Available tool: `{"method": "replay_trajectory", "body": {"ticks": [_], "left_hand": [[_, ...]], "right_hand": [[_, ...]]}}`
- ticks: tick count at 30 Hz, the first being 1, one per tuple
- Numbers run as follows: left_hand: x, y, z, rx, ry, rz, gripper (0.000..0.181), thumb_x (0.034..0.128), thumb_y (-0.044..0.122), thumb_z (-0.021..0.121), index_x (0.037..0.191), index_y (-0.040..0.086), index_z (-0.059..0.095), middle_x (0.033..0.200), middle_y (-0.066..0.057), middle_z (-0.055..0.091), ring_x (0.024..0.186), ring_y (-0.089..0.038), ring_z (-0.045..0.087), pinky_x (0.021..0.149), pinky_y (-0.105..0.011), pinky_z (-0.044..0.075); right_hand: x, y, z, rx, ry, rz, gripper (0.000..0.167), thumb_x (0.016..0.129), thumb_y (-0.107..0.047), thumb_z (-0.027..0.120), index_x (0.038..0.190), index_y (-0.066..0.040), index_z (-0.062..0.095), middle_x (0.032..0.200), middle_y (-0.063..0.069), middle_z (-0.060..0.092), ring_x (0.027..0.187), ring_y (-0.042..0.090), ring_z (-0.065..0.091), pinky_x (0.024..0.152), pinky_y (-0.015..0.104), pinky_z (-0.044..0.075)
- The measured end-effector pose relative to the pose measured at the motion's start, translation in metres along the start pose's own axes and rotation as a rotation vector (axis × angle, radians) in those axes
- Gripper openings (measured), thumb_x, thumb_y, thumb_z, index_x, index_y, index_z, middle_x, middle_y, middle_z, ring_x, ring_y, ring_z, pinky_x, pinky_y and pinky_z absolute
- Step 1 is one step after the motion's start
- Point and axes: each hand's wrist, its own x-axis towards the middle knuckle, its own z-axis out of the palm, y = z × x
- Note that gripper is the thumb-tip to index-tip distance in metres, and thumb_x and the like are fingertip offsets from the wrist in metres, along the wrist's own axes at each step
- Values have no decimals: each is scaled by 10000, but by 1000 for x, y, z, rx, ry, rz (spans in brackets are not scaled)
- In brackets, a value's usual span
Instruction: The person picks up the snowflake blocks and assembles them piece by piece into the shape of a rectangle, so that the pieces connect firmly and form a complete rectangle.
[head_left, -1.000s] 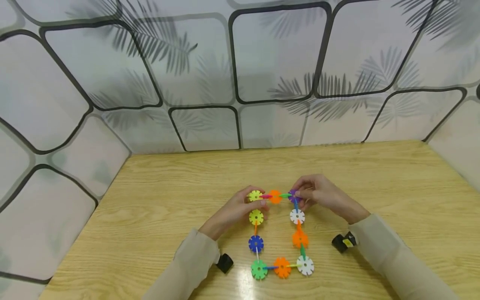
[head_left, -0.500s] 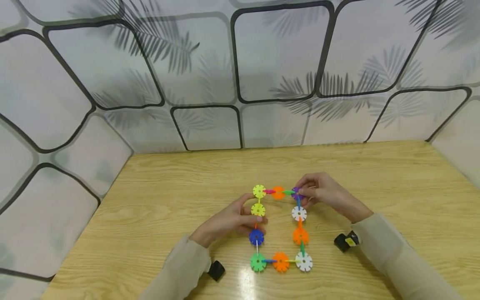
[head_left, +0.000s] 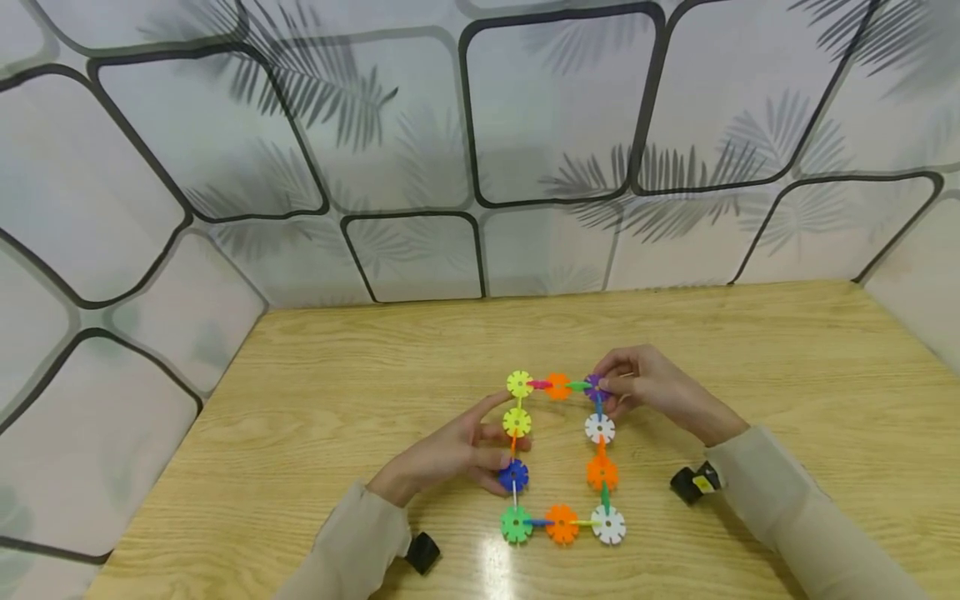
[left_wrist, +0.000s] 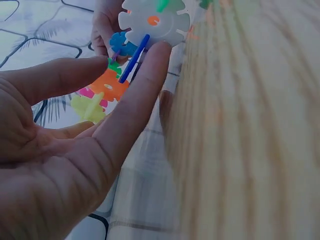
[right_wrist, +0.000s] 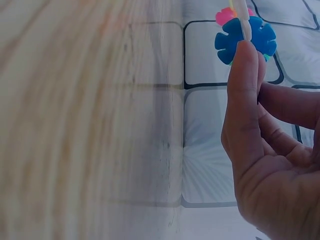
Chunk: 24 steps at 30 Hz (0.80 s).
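In the head view, colourful snowflake discs are slotted together into a rectangular loop; some face up, others stand edge-on. My right hand (head_left: 652, 387) pinches the purple snowflake disc (head_left: 592, 392) at the far right corner. Below its fingertips in the right wrist view is a blue disc (right_wrist: 230, 42). Along the loop's left side, my left hand (head_left: 450, 450) spreads its fingers under the yellow disc (head_left: 517, 423) and dark blue disc (head_left: 517, 477). The left wrist view shows the dark blue disc edge-on, a straight finger below it and the thumb slightly apart. A white disc (left_wrist: 175, 30) stands there too.
The loop's near side has a green disc (head_left: 516, 527), an orange disc (head_left: 562, 526) and a white disc (head_left: 608, 526). Under everything lies a wood-grain table (head_left: 337, 367). A patterned backdrop (head_left: 555, 125) stands behind and at both sides.
My left hand has slid toward me along the left side, from the far yellow corner disc to the dark blue one. The loop has shifted slightly away; the right hand keeps its pinch.
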Motion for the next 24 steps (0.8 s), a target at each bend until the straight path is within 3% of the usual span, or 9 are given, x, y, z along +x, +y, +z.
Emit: {"method": "replay_trajectory", "body": {"ticks": [5, 10, 17, 24], "left_hand": [[-1, -1, -1, 35, -19, 7, 936, 895, -170, 528, 1638, 172, 73, 1462, -283, 397, 793, -209, 671, 793, -448, 593], [0, -1, 0, 70, -16, 24, 944, 890, -194, 521, 1637, 158, 64, 1391, -250, 454, 740, -170, 663, 766, -411, 600], [4, 0, 1, 114, 64, 49, 856, 899, -216, 523, 1617, 127, 208, 1274, -225, 514, 756, -173, 666, 752, -366, 598], [6, 1, 0, 138, 152, 74, 769, 884, -222, 541, 1565, 75, 343, 1297, -236, 513, 735, -190, 670, 735, -383, 603]], "right_hand": [[1, 1, -1, -6, 16, 6, 155, 1017, 38, 528, 1123, 140, 577, 835, 152, 672, 684, 220, 680, 679, 391, 604], [0, 3, -2, -3, 17, 2, 154, 1016, 34, 536, 1118, 141, 581, 831, 151, 670, 684, 223, 681, 675, 389, 604], [-1, 4, -3, -4, 23, -5, 159, 1025, 37, 516, 1117, 151, 578, 842, 146, 669, 704, 208, 670, 680, 371, 603], [-1, 3, -4, -17, 32, -16, 153, 1024, 30, 519, 1106, 144, 581, 836, 143, 672, 704, 200, 665, 690, 368, 603]]}}
